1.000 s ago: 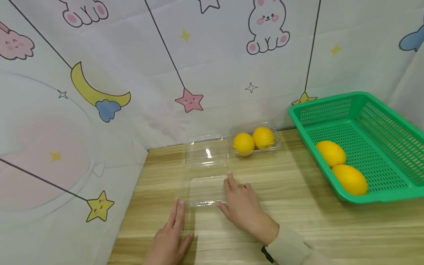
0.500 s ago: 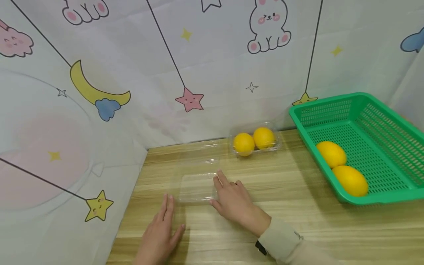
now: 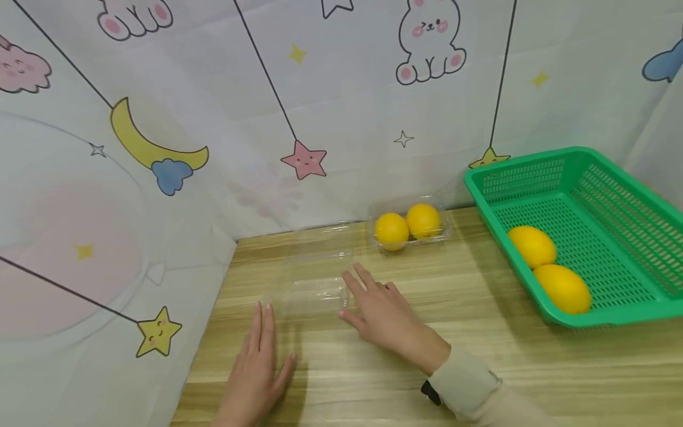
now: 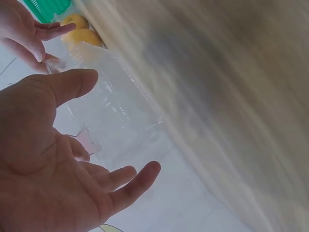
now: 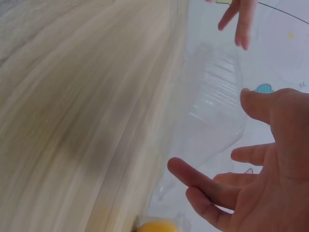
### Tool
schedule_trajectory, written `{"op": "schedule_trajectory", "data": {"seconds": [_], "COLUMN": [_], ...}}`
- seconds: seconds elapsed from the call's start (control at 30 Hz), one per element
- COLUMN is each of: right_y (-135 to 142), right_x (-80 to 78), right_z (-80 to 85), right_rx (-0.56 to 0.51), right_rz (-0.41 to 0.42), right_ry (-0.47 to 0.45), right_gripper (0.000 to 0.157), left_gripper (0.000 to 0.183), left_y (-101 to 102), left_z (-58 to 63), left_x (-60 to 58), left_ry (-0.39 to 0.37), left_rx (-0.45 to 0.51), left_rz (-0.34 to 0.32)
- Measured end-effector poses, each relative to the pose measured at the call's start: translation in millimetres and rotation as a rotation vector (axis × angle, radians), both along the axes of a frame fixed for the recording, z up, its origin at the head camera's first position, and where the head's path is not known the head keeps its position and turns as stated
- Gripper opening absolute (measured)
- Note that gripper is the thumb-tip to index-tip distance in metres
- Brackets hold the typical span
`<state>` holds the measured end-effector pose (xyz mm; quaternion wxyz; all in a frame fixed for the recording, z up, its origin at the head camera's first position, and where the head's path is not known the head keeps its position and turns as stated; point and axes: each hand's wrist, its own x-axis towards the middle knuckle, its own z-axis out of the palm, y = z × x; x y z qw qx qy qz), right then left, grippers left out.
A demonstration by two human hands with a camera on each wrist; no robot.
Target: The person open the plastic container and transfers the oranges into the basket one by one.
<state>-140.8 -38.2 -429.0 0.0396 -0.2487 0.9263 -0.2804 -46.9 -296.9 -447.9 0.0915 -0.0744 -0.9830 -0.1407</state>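
A clear plastic clamshell box (image 3: pixel 317 290) lies with its lid raised on the table, in the middle of the head view. At its left front corner is my left hand (image 3: pixel 253 367), fingers straight and thumb apart. Opposite, my right hand (image 3: pixel 384 311) has its fingertips right at the box's right side, fingers spread. In the left wrist view, the transparent box (image 4: pixel 113 104) shows beyond the left palm (image 4: pixel 53 159). The right wrist view has the box (image 5: pixel 212 106) past the fingers of the right hand (image 5: pixel 256 169). Neither hand grips anything.
Behind and to the right, a second clear box (image 3: pixel 443 236) holds two round orange-yellow fruits (image 3: pixel 392 231). A green plastic basket (image 3: pixel 619 317) with two more such fruits (image 3: pixel 562 289) stands on the right. A printed cloth (image 3: pixel 341 107) hangs along the table's back edge.
The clamshell box has slid left with both hands alongside. In the last half second, the right hand's fingers have spread and reached slightly forward, and the left hand has edged forward.
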Motion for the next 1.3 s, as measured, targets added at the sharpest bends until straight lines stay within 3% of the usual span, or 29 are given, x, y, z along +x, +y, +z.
{"op": "schedule_trajectory", "data": {"seconds": [0.13,0.23,0.33,0.43,0.53,0.67,0.9,1.1,1.3], "right_y": [11,20,32,42,52,65,84,98,108], "right_x": [-2.6,-5.2,-7.6,-9.7,-11.9,-14.1,-20.0,-28.5,-39.2], "right_z": [-0.7,-4.0,-7.5,-9.6,-9.6,-7.9,-6.1,-8.5,-13.0], "right_rx": [-0.056,-0.092,-0.113,-0.125,-0.129,-0.133,-0.130,-0.105,-0.098], "right_rz": [-0.032,-0.060,-0.102,-0.133,-0.157,-0.187,-0.230,-0.249,-0.264], "right_ry": [0.034,0.087,0.139,0.167,0.186,0.213,0.213,0.209,0.183], "right_gripper": [0.071,0.066,0.063,0.061,0.060,0.059,0.062,0.070,0.077], "left_gripper": [0.105,0.104,0.092,0.082,0.082,0.093,0.087,0.085,0.083], "left_y": [7,14,26,44,65,92,129,152,171], "left_z": [3.3,5.1,7.7,12.2,17.3,21.2,20.5,22.5,21.7], "left_x": [0.6,1.0,-1.3,-3.8,-7.1,-13.7,-29.9,-43.3,-57.6], "left_ry": [0.065,0.168,0.294,0.347,0.312,0.190,0.048,0.035,0.035], "left_rx": [-0.009,-0.006,0.045,0.114,0.137,0.137,0.152,0.167,0.145], "left_rz": [-0.015,-0.056,-0.145,-0.239,-0.292,-0.347,-0.424,-0.423,-0.367]}}
